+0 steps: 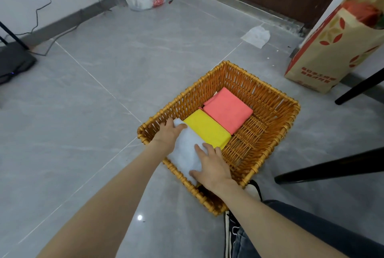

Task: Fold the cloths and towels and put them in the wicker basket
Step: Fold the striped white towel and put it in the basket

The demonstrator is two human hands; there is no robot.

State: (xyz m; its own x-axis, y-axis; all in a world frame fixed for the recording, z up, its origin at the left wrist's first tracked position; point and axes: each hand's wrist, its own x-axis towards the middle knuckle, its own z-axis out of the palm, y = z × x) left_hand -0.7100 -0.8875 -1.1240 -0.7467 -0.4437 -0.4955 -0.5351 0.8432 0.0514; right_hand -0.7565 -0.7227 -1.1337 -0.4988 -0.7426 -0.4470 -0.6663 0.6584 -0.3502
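Looks like the putting-away step: left hand (170, 132) and right hand (213, 167) each grip an end of the folded white towel (186, 150) at the wicker basket (270, 91)'s near-left side, just beside the yellow cloth (207, 129). Next I'd guess it needs setting flat, then letting go.

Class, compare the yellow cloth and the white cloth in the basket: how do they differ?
The yellow cloth lies untouched; the white cloth is held by the left hand and right hand. The yellow cloth lies flat mid-basket beside the pink cloth; the white cloth is at the near corner of the wicker basket. Both are folded.
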